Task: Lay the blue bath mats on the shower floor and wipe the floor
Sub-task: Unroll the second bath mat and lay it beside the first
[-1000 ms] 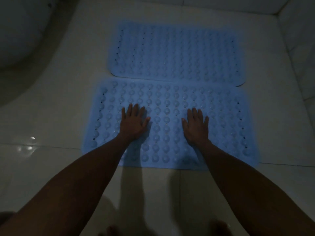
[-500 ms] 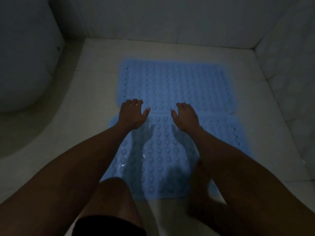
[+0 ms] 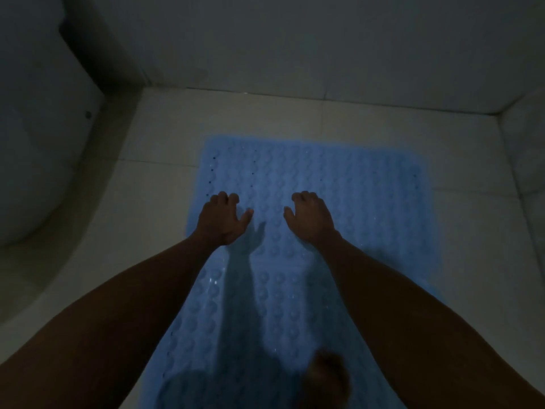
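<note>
Below, blue bath mats (image 3: pixel 339 184) on floor, both hands (image 3: pixel 222 221) (image 3: pixel 311 219) above, fingers loosely curled, empty.

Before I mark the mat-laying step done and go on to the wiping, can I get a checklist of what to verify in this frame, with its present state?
1. Blue bath mats lie on the shower floor: ok.
2. Mats lie flat, no raised edge: the far part looks flat; the near part is in shadow, cannot tell.
3. Left hand holds nothing: ok, fingers loosely curled over the mats.
4. Right hand holds nothing: ok, same pose.
5. A cloth or wiper at hand for the floor: not ok, none in view.
6. Seam between the two mats closed: cannot tell, too dim and blurred.
</note>
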